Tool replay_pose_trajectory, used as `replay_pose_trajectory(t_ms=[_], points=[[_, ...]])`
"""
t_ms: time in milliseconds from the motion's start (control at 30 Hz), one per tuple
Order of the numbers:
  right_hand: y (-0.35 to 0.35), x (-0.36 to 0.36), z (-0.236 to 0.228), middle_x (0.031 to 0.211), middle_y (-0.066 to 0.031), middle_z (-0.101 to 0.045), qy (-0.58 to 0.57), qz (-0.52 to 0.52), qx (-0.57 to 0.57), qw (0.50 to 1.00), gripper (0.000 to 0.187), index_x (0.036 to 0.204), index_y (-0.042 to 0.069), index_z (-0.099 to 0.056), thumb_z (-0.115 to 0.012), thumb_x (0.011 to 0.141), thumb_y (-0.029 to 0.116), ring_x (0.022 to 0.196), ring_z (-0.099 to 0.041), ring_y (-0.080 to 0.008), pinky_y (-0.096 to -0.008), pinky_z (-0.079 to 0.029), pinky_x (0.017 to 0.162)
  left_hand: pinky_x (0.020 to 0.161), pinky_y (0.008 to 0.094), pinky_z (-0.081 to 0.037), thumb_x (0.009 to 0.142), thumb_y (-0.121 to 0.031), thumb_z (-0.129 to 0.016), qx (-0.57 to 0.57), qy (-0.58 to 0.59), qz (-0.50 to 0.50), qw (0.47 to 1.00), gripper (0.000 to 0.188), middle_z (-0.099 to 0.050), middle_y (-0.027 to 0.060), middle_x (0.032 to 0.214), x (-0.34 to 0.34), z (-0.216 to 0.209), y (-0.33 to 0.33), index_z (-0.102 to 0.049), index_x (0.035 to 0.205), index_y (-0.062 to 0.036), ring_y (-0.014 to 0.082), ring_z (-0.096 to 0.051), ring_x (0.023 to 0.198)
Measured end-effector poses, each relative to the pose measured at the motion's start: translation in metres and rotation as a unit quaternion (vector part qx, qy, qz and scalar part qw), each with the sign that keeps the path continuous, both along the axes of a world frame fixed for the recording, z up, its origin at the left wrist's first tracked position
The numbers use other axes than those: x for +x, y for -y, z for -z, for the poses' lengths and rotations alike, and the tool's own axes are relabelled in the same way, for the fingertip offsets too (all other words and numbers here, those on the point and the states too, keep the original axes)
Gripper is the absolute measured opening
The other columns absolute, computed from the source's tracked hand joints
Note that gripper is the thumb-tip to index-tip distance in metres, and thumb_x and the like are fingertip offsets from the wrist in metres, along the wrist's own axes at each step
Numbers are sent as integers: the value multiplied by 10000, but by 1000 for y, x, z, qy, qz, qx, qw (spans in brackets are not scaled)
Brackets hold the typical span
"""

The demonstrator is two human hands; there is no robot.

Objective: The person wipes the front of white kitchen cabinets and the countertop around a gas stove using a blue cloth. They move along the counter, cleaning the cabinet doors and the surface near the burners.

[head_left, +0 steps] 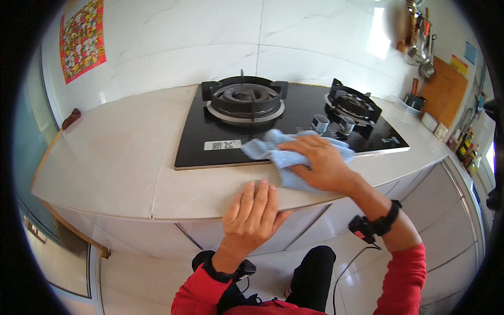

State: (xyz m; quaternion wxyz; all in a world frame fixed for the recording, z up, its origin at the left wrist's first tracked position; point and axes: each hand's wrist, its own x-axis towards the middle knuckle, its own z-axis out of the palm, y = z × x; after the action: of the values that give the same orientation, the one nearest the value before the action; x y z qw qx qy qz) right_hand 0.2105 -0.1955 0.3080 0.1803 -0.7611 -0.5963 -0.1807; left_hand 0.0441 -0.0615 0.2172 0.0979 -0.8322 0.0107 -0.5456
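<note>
A light blue cloth (294, 176) lies bunched over the front edge of a black glass gas stove (194, 136). My right hand (317, 163) presses down on this cloth, its fingers curled over the folds; part of the cloth is hidden beneath the palm. My left hand (253, 214) rests flat on the front edge of the pale countertop (115, 152), fingers stretched out and holding nothing. Just beyond the cloth stand two silver control knobs (320, 124). The stove carries a large left burner (245, 100) and a smaller right burner (353, 105), both with black pan supports.
Ladles and other utensils (426, 68) hang on the right wall above a wooden cutting board (443, 94). Several bottles (465, 147) line the far right counter. A small dark brown object (71, 118) lies at the left end. From my right wrist strap hangs a cable (344, 270).
</note>
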Motion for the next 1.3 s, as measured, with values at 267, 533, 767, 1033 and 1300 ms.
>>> replay_pose_trajectory(t_ms=[267,533,767,1033,1300], points=[[1,5,-3,1279,-137,-609,-62,39,-38,997,391,1268,169,-611,-650,893,270,1213,-551,-316,-432,-417,1044,907,386,-460,868,-424,-667,-15,-1,15,1000,458,-689,99,1128,-1,0,0,-676,1125,-45,275,-637,1067],[112,67,-4,1305,-118,-605,-17,288,-43,956,459,1311,131,-578,-530,949,408,1224,-541,-316,-432,-428,1035,907,389,-461,869,-410,-677,-18,0,17,1000,443,-691,107,1140,-2,-1,2,-677,1116,-43,280,-639,1070],[151,90,-2,1236,-142,-639,-21,411,8,911,433,1242,111,-625,-574,917,393,1159,-586,-339,-446,-473,972,907,397,-461,881,-422,-660,-18,1,17,1000,451,-691,109,1137,-1,-2,3,-677,1104,-30,291,-638,1069],[116,45,-1,1235,-118,-628,-26,176,-23,984,365,1233,137,-632,-645,887,251,1185,-555,-310,-417,-420,1039,889,380,-471,968,-473,-526,-1,-10,-9,1000,476,-698,97,1105,-2,-6,5,-684,1092,-41,286,-649,1040],[135,56,-5,1217,-105,-634,-40,221,-10,974,367,1242,150,-623,-615,920,326,1153,-582,-292,-425,-458,996,891,414,-483,991,-459,-498,11,-26,-5,1000,504,-688,123,1116,-2,-5,4,-670,1119,-3,313,-643,1048]])
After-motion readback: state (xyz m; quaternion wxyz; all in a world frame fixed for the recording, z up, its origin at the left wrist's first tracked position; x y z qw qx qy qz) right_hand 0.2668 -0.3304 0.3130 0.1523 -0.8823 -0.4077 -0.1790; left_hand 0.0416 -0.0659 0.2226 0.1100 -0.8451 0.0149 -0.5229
